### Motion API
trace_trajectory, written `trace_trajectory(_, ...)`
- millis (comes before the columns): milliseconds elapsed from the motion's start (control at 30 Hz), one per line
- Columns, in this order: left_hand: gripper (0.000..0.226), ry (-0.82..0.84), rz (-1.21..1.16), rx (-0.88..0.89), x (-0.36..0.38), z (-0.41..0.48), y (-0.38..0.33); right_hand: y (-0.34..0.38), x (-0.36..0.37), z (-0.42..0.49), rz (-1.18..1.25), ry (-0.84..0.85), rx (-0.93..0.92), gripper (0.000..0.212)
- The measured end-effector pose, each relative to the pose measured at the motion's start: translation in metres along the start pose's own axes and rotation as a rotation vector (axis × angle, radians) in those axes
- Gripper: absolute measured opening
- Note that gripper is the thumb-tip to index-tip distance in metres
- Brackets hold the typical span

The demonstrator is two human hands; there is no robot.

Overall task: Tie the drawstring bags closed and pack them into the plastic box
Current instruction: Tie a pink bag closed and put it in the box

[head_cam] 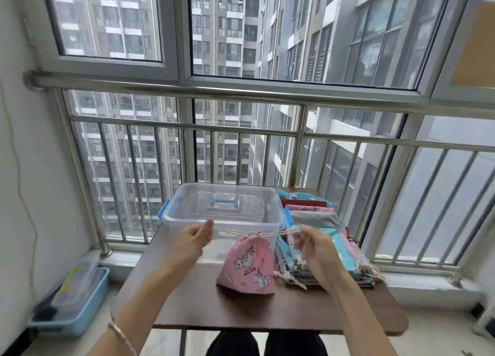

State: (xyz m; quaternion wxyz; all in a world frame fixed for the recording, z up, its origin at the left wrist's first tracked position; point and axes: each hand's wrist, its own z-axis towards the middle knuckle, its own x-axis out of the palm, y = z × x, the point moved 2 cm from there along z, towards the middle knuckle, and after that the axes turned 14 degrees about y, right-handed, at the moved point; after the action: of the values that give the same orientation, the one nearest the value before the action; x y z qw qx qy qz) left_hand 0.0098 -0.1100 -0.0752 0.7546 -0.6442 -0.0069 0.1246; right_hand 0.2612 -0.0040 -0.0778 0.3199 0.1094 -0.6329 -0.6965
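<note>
Left hand (191,242) and right hand (316,244) each pinch one end of the drawstring (230,231), stretched taut to either side of the gathered mouth of a pink unicorn-print bag (247,267). This bag stands upright on the brown table (241,313), just in front of the clear plastic box (241,208) with blue latches. To its right lies a stack of flat printed bags (337,251), partly behind the right hand. A bracelet (120,334) circles the left wrist; a blue tray (72,302) sits on the floor at left
</note>
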Motion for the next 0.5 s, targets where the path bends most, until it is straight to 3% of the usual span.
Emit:
trace_trajectory(100,0.046,0.176,-0.452,-0.020,0.022,0.006,0.000,0.002,0.022,0.004,0.450,0.138,0.007,0.026)
trace_trajectory(200,0.044,0.242,-0.664,0.019,0.038,0.009,-0.013,0.003,0.038,0.009,0.578,0.197,0.007,0.028)
trace_trajectory(333,0.060,0.232,-0.799,0.027,0.044,0.014,-0.016,0.002,0.046,0.012,0.487,0.178,0.001,0.033)
trace_trajectory(500,0.039,0.173,-0.734,0.034,0.045,0.013,-0.012,0.000,0.045,0.008,0.181,0.061,0.043,0.024)
